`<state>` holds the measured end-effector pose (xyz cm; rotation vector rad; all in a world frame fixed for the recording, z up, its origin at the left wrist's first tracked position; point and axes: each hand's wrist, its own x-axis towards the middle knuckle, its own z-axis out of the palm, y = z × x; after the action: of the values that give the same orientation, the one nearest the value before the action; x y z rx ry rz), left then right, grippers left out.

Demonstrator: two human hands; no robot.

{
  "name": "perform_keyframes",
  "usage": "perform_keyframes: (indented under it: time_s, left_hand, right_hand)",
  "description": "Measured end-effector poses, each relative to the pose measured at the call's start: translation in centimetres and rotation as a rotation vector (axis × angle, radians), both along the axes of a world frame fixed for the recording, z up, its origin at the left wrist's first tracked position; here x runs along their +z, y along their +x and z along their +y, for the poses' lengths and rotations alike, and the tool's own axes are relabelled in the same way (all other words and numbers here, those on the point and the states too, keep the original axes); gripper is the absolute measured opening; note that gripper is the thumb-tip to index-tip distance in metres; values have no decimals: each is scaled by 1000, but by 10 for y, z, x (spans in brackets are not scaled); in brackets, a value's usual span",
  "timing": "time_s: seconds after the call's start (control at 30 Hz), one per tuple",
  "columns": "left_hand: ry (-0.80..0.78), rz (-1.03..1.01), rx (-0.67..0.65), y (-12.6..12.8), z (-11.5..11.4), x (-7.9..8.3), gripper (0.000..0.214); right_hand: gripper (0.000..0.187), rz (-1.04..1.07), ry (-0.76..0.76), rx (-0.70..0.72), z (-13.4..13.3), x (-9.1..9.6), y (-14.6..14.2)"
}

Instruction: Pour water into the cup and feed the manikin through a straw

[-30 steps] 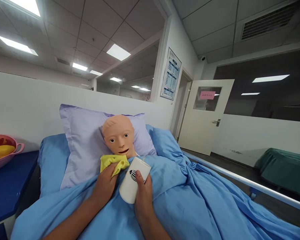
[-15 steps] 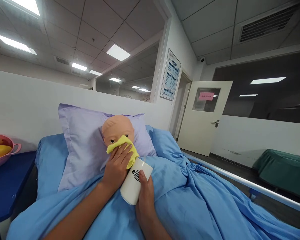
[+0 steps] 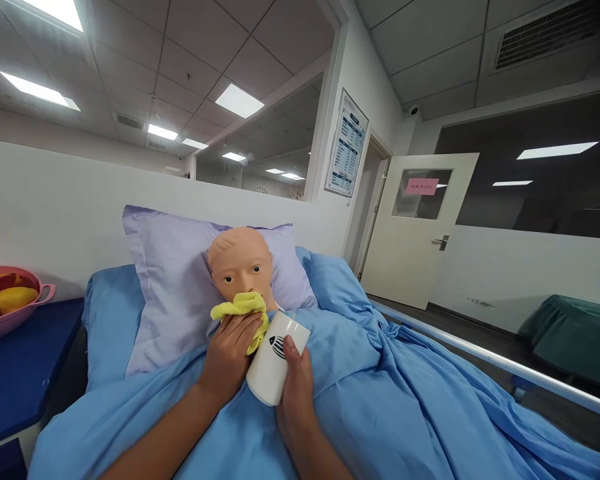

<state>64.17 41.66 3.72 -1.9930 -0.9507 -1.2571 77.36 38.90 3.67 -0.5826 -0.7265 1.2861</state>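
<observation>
A training manikin [image 3: 240, 261] lies in bed with its head on a lilac pillow [image 3: 173, 280], covered to the neck by a blue blanket [image 3: 360, 393]. My left hand [image 3: 229, 360] grips a yellow cloth [image 3: 240, 308] and presses it over the manikin's mouth and chin. My right hand [image 3: 296, 393] is wrapped round a white cup [image 3: 275, 360] with a small dark mark, held tilted just below the manikin's chin, beside the cloth.
A dark blue bedside table [image 3: 15, 367] at the left carries a pink bowl [image 3: 15, 313] with yellow fruit. A metal bed rail [image 3: 480, 357] runs along the right side. A green-covered bed [image 3: 570, 340] stands at far right, a white door [image 3: 415, 230] behind.
My left hand with the yellow cloth rose from the manikin's neck to cover its nose and mouth, then dropped slightly to the mouth and chin. The cup stayed almost in place.
</observation>
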Motion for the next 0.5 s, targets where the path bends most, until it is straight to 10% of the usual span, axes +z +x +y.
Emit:
perform_keyframes:
  time_s: [0.33,0.5]
  left_hand:
    - [-36,-723,-153,18,-21,33,35]
    - [47,-306,-78,30,2,47,43]
  right_hand:
    - [54,-67,-23,4,3,-2,1]
    - [57,-28,-26,-19,3,1,1]
